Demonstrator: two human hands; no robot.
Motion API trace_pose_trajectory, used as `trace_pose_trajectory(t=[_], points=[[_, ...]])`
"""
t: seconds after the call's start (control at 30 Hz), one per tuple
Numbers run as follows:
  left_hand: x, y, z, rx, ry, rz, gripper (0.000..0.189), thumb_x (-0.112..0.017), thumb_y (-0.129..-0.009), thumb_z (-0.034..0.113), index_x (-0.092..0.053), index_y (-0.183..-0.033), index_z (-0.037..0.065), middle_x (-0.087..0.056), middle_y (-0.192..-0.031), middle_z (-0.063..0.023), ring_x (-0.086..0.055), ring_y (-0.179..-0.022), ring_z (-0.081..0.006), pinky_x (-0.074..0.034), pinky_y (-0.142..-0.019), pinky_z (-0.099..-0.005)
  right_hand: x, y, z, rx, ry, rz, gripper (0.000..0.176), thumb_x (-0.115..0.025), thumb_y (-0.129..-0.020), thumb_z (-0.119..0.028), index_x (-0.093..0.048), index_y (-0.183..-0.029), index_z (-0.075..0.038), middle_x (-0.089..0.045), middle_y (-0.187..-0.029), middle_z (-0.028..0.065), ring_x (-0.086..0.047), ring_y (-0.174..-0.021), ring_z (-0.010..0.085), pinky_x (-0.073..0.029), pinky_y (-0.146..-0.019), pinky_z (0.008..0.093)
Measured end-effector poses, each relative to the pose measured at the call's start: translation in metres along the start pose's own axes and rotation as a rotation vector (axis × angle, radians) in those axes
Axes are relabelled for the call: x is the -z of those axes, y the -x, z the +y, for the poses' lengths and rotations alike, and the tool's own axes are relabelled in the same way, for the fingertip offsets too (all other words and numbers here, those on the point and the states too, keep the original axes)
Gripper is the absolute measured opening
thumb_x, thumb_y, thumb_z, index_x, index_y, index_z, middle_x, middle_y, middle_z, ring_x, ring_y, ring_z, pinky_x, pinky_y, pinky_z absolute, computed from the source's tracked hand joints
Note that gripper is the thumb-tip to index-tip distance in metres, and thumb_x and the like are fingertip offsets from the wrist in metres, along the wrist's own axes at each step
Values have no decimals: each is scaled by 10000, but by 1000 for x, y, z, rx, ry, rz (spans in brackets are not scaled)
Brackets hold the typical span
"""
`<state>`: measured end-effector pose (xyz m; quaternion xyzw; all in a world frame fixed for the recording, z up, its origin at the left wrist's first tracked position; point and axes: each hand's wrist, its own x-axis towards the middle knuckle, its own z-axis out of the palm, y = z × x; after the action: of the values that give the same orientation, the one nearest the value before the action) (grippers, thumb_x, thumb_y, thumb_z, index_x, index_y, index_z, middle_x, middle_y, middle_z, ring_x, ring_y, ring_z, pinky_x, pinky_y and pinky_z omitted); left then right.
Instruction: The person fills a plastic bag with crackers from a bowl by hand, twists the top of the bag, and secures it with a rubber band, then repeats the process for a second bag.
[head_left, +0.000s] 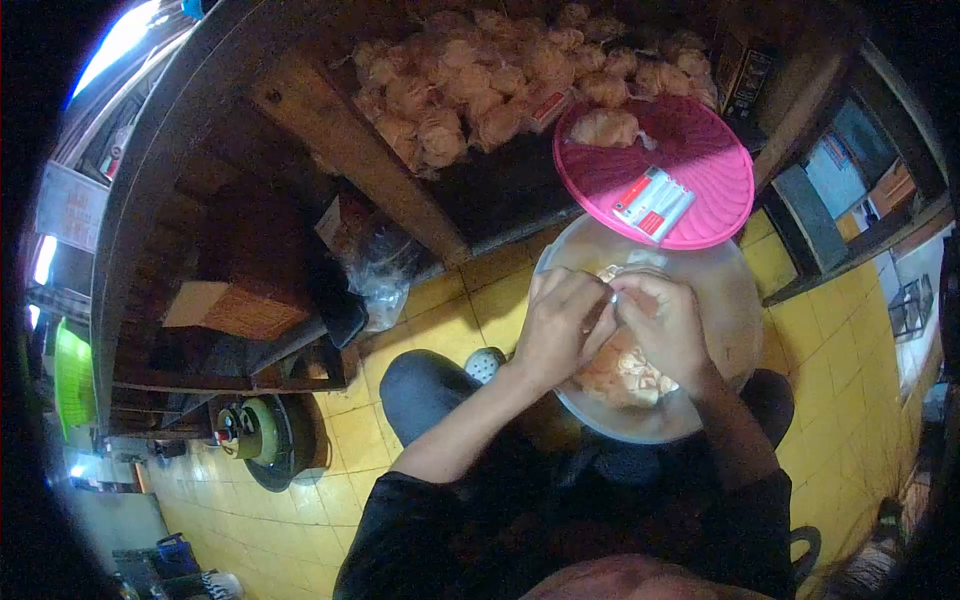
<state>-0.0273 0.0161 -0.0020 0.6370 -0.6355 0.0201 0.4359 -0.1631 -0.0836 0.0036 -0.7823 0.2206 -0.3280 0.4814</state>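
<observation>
My left hand (568, 325) and my right hand (660, 318) meet above a translucent round tub (735, 345) between my knees. Thumbs and fingers of both hands are pinched together, nearly touching. A tiny whitish bit shows at the fingertips, too small to name. Pale, chip-like pieces (640, 375) and orange-brown crumbs or powder lie in the tub under my hands, partly hidden by them. Against the tub's far rim rests a pink round tray (715, 180), with a small knotted bag of orange-brown food (605, 128) and white-and-red packets (652, 203) on it.
Many tied clear bags of orange-brown food (470, 75) are piled on the wooden shelf ahead. A cardboard box (240, 308) and crumpled clear plastic (385, 270) are to the left. A green gas cylinder (262, 432) stands on the yellow tiled floor (340, 480).
</observation>
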Motion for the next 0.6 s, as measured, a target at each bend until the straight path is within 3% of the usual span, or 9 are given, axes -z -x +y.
trace_pose_trajectory(t=[0.23,0.37,0.43,0.6], points=[[7,0,2,-186,-253,-43,273,-741,-672,238,-632,-893,120,-602,-846,-13,-535,-832,-208,-365,-774,-404,-3,4,1,-14,135,-102,119,-586,-754,6,-563,-868,29,-594,-935,162,-591,-924,294,-457,-816,364],[11,-4,2,-211,-253,-52,262,-746,-665,225,-635,-885,136,-609,-842,6,-531,-833,-195,-360,-779,-409,7,-2,4,69,52,-243,118,-605,-722,-17,-542,-812,29,-565,-938,156,-571,-950,295,-442,-838,357],[9,-4,-1,-187,-185,-89,279,-759,-671,311,-608,-804,119,-613,-777,16,-547,-807,-190,-338,-768,-411,15,-6,12,107,24,-303,108,-609,-721,-18,-546,-795,28,-566,-941,157,-573,-942,291,-444,-837,357],[2,3,-9,-22,82,-152,214,-753,-667,168,-602,-797,91,-641,-786,-17,-565,-737,-209,-392,-756,-367,25,-8,4,165,54,-447,79,-628,-719,-19,-565,-751,15,-586,-945,157,-586,-936,280,-449,-852,368]])
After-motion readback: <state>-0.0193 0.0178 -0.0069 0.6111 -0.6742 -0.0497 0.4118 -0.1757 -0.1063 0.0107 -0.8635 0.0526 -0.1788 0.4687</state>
